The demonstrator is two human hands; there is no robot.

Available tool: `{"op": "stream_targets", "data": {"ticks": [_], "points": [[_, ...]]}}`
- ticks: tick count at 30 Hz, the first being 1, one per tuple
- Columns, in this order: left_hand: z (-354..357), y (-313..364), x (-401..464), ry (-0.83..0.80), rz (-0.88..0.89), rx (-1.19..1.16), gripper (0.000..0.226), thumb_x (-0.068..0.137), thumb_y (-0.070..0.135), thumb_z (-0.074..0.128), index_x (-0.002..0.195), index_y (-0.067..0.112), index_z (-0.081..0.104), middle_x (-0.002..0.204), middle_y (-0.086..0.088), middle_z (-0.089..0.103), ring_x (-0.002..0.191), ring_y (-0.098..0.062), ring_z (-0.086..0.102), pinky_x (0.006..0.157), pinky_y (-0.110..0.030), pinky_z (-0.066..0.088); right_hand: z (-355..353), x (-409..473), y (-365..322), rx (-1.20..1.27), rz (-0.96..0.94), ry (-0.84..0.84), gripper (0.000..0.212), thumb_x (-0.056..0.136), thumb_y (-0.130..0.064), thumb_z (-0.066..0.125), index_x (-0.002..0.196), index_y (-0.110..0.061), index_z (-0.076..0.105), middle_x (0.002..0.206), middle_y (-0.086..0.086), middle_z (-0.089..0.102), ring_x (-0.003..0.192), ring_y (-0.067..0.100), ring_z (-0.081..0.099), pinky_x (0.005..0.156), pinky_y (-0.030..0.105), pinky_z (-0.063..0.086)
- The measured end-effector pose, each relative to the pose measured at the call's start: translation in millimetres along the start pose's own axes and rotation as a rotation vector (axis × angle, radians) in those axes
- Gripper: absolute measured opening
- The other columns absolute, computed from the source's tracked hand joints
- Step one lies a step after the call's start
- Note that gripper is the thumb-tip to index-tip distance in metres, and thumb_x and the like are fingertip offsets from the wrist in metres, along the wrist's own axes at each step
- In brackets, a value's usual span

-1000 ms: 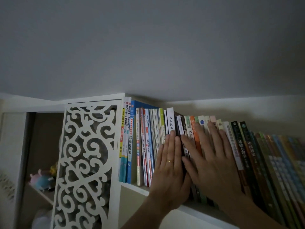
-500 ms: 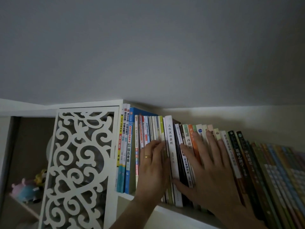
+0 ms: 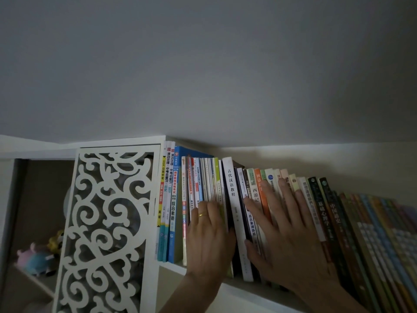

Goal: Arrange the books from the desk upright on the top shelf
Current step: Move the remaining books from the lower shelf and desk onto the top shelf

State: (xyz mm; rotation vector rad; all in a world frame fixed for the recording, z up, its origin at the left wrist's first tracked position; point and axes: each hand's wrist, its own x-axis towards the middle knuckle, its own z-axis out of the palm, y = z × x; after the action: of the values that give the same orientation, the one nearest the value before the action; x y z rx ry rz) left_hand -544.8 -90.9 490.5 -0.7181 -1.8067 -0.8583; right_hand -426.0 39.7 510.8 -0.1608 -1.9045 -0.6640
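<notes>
A: Near: left hand (image 3: 208, 236), ringed, fingers straight and together, flat on the thin spines left of the white book (image 3: 234, 213). Right hand (image 3: 291, 233) spread flat on the spines just right of it.

B: Top shelf (image 3: 246, 286) contents?

A: Books (image 3: 338, 224) upright, packed from the fretwork panel (image 3: 108, 227) rightward out of frame (white book juts nearest). Left cubby holds plush toys (image 3: 37, 258).

B: Room?

A: Bare wall (image 3: 293, 161) above the far book tops.
</notes>
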Motion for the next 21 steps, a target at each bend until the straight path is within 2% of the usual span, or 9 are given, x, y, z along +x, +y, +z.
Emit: {"op": "stream_targets", "data": {"ticks": [2, 4, 7, 9, 12, 15, 18, 21], "points": [[-2.5, 6.2, -6.3, 0.027, 0.009, -0.068, 0.048, 0.074, 0.027, 0.088, 0.112, 0.02, 0.059, 0.1, 0.001, 0.066, 0.088, -0.016, 0.068, 0.073, -0.031, 0.062, -0.8, -0.1, 0.6, 0.006, -0.006, 0.005, 0.078, 0.085, -0.056, 0.058, 0.154, -0.022, 0.044, 0.169, 0.015, 0.018, 0.157, 0.039, 0.01, 0.121, 0.065, 0.021], [-8.6, 11.0, -12.9, 0.055, -0.003, -0.141, 0.043, 0.074, 0.025, 0.089, 0.106, 0.024, 0.06, 0.092, 0.007, 0.067, 0.077, -0.009, 0.068, 0.063, -0.021, 0.056, -1.2, -0.1, 1.6, 0.017, -0.011, -0.003, 0.081, 0.083, -0.056, 0.059, 0.155, -0.022, 0.044, 0.169, 0.014, 0.018, 0.157, 0.039, 0.01, 0.12, 0.065, 0.022], [-20.3, 11.8, -19.6, 0.071, -0.087, -0.267, 0.038, 0.083, 0.024, 0.08, 0.111, 0.031, 0.056, 0.093, 0.015, 0.065, 0.07, -0.005, 0.066, 0.064, -0.01, 0.044, -0.8, 0.0, 1.5, 0.044, -0.004, -0.002, 0.083, 0.082, -0.059, 0.057, 0.156, -0.023, 0.042, 0.169, 0.013, 0.017, 0.157, 0.039, 0.009, 0.119, 0.066, 0.023], [-24.3, 12.5, -22.8, 0.081, -0.163, -0.314, 0.031, 0.091, 0.028, 0.069, 0.114, 0.033, 0.049, 0.088, 0.022, 0.059, 0.064, -0.003, 0.064, 0.06, -0.006, 0.041, -0.2, -0.5, 1.0, 0.054, -0.004, -0.006, 0.086, 0.082, -0.06, 0.059, 0.157, -0.024, 0.04, 0.17, 0.013, 0.015, 0.157, 0.038, 0.008, 0.119, 0.066, 0.022], [-24.9, 17.4, -20.8, 0.042, -0.118, -0.266, 0.019, 0.1, 0.021, 0.058, 0.117, 0.019, 0.05, 0.067, 0.019, 0.047, 0.048, 0.003, 0.053, 0.041, -0.011, 0.044, 0.5, -1.1, 1.6, 0.064, -0.009, -0.005, 0.087, 0.081, -0.059, 0.063, 0.157, -0.024, 0.04, 0.17, 0.013, 0.014, 0.157, 0.039, 0.006, 0.121, 0.064, 0.019], [-37.2, 18.9, -20.8, 0.022, -0.099, -0.205, 0.014, 0.103, 0.023, 0.052, 0.114, 0.014, 0.052, 0.064, 0.019, 0.041, 0.046, 0.008, 0.045, 0.036, -0.008, 0.036, -0.2, -0.3, 1.4, 0.065, 0.006, -0.018, 0.087, 0.081, -0.062, 0.059, 0.157, -0.025, 0.039, 0.171, 0.012, 0.011, 0.157, 0.038, 0.004, 0.123, 0.063, 0.016], [-71.9, 11.5, -34.2, 0.065, -0.061, -0.196, 0.016, 0.104, 0.032, 0.04, 0.111, 0.019, 0.046, 0.061, 0.015, 0.046, 0.039, 0.003, 0.047, 0.034, -0.011, 0.042, -2.5, 1.7, 0.0, 0.069, 0.023, -0.051, 0.088, 0.081, -0.068, 0.054, 0.158, -0.027, 0.038, 0.171, 0.012, 0.008, 0.158, 0.037, 0.001, 0.123, 0.062, 0.015], [-110.6, 5.2, -50.4, 0.125, -0.005, -0.184, 0.013, 0.101, 0.019, 0.051, 0.112, 0.017, 0.044, 0.054, 0.016, 0.045, 0.03, 0.0, 0.043, 0.031, -0.011, 0.039, -5.0, 1.5, -0.9, 0.061, 0.028, -0.076, 0.093, 0.079, -0.075, 0.05, 0.158, -0.028, 0.036, 0.172, 0.012, 0.005, 0.158, 0.037, -0.003, 0.123, 0.062, 0.015]]}}
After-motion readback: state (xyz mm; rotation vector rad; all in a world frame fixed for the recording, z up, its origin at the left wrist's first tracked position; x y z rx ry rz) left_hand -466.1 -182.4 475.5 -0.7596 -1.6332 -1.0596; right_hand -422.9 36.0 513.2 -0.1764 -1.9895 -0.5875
